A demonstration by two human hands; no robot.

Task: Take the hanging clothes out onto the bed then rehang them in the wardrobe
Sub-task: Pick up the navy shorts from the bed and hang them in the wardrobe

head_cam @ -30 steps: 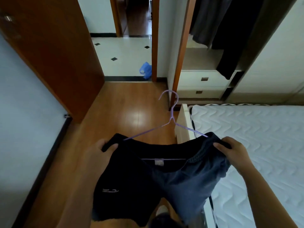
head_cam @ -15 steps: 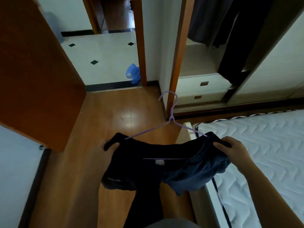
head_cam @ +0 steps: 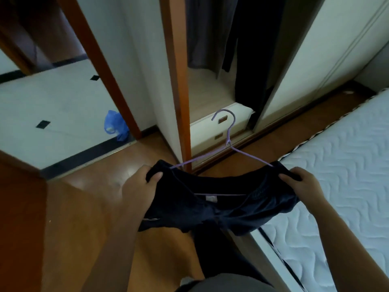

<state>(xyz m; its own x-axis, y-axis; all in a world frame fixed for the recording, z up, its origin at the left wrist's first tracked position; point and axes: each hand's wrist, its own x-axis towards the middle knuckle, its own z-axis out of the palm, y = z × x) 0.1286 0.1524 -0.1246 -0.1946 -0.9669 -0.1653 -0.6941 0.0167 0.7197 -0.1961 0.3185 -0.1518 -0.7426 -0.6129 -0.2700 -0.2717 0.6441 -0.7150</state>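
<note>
Dark navy shorts hang on a thin purple hanger, held out in front of me above the wooden floor. My left hand grips the waistband's left end. My right hand grips its right end. The hanger's hook points up and away toward the open wardrobe, where dark clothes hang above white drawers. The white quilted bed lies to my right.
A white sliding wardrobe door stands right of the opening. A wooden door frame at left leads to a white tiled floor with a blue bag. A brown door fills the lower left.
My view has turned right and moved closer to the wardrobe, so the opening now sits straight ahead. Both hands keep their grip on the shorts, whose legs have bunched up.
</note>
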